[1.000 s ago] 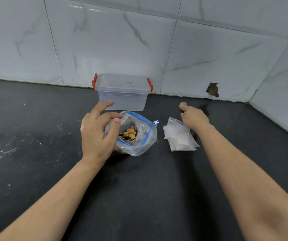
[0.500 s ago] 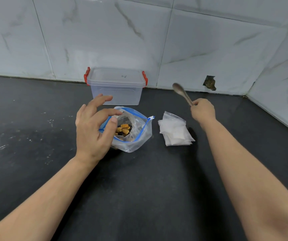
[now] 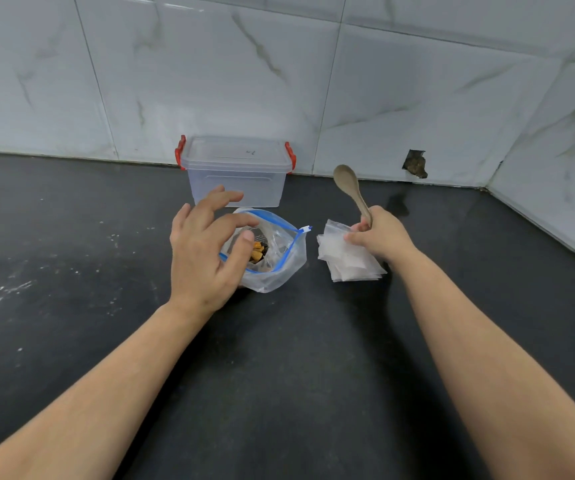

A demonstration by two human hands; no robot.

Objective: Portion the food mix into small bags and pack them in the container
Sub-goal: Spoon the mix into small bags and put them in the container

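A big zip bag (image 3: 279, 261) with a blue seal stands open on the dark counter, with orange and dark food mix (image 3: 259, 252) inside. My left hand (image 3: 206, 254) hovers at its left rim, fingers spread, holding nothing. To the right lies a stack of small clear bags (image 3: 339, 259). Over that stack my right hand (image 3: 381, 237) grips a beige spoon (image 3: 350, 190), bowl pointing up, while its fingertips touch the top small bag. A clear container (image 3: 237, 171) with red latches and its lid on stands behind, against the wall.
The black counter (image 3: 279, 358) runs to a tiled wall at the back and to another on the right. A broken hole (image 3: 415, 163) shows in the back tile. White specks mark the counter on the left.
My right hand has picked up the spoon from the counter, raised it, and come down onto the stack of small bags. My left hand has stayed at the big bag's rim.
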